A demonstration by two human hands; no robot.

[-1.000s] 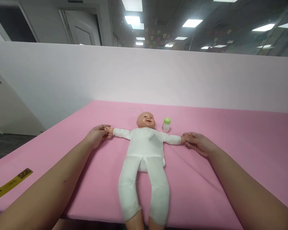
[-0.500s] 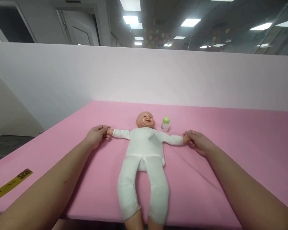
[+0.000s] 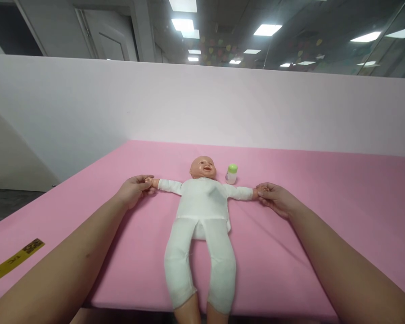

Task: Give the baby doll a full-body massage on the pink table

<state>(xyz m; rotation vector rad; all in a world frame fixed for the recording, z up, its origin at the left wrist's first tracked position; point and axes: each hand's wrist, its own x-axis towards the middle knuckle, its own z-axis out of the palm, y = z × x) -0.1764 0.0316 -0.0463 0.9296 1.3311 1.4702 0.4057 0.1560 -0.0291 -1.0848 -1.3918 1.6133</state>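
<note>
A baby doll (image 3: 202,207) with a white cloth body lies face up on the pink tabletop (image 3: 276,270), its head at the far end and its legs toward me. Both doll arms are stretched out sideways. My left hand (image 3: 135,191) pinches the doll's hand on the left, fingers closed round it. On the other side, my right hand (image 3: 276,198) is closed on the doll's other hand. A small bottle (image 3: 231,174) with a green cap stands upright beside the doll's head, untouched. The doll's feet fall outside the lower edge of view.
A white wall (image 3: 243,108) rises behind the tabletop, with glass and ceiling lights above it. Near the left front edge lies a yellow label strip (image 3: 15,262) with dark markings. A white door (image 3: 16,148) stands at the left over dark floor.
The doll's arm on the right has shifted slightly up and inward with my right hand. My left hand keeps its hold; the whole view has moved a little.
</note>
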